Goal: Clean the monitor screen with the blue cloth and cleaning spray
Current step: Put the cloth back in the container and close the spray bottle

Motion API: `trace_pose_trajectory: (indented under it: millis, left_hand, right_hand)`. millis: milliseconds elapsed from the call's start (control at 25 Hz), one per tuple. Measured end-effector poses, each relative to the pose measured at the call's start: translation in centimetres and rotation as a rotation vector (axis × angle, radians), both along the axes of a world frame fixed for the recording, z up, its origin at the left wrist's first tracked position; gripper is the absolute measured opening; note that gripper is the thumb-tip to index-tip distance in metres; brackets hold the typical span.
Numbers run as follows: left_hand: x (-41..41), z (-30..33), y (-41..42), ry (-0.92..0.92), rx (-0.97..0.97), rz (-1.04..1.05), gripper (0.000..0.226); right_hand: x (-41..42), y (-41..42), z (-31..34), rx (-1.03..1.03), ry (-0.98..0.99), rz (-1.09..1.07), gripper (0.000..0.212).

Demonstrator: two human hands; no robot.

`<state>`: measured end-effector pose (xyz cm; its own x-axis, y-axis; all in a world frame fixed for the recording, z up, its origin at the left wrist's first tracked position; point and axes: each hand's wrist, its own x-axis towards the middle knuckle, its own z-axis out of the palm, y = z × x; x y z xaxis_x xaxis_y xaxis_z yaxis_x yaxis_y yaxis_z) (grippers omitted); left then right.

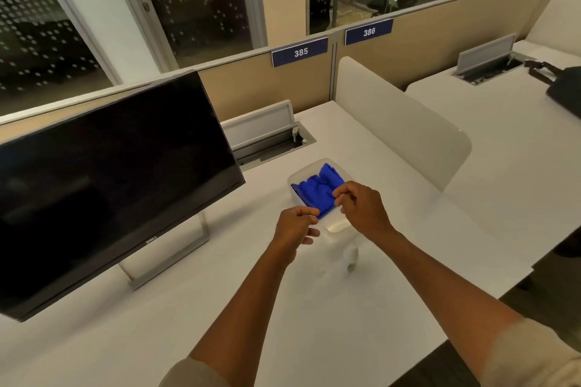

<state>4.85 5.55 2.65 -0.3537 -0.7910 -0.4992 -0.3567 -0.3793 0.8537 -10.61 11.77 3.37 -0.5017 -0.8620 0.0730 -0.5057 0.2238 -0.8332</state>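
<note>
Both hands pinch the blue cloth [317, 190] at its near corners, left hand [295, 226] and right hand [361, 207] fingers clamped, apparently lifting it from the clear tub [298, 176], right of the monitor [110, 173]

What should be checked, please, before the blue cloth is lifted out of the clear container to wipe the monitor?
1. Left hand pinching the blue cloth: ok, fingers closed on its near edge.
2. Right hand gripping the cloth: ok, pinched at its right side.
3. Cloth free of the clear container: not ok, mostly inside.
4. Monitor within reach and unobstructed: ok, to the left on the desk.
5. Cleaning spray located: cannot tell, only a blurred item near the container.
</note>
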Motion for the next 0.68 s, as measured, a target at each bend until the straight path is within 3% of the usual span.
trace_pose_trajectory:
  millis: [280,480,680]
  left_hand:
    - [3.4,-3.9,4.2,-0.205,-0.191,-0.12,0.024]
    - [4.4,-6.0,5.8,-0.355,-0.409,-0.31,0.045]
    - [3.6,-7.1,6.7,-0.437,-0.486,-0.444,0.048]
  right_hand:
    - [1.6,6.5,-2.8,-0.096,-0.017,-0.166,0.014]
    - [1.7,10.1,-7.0,0.111,-0.086,-0.182,0.044]
    - [2.2,10.9,-9.8,0.257,-0.139,-0.026,0.048]
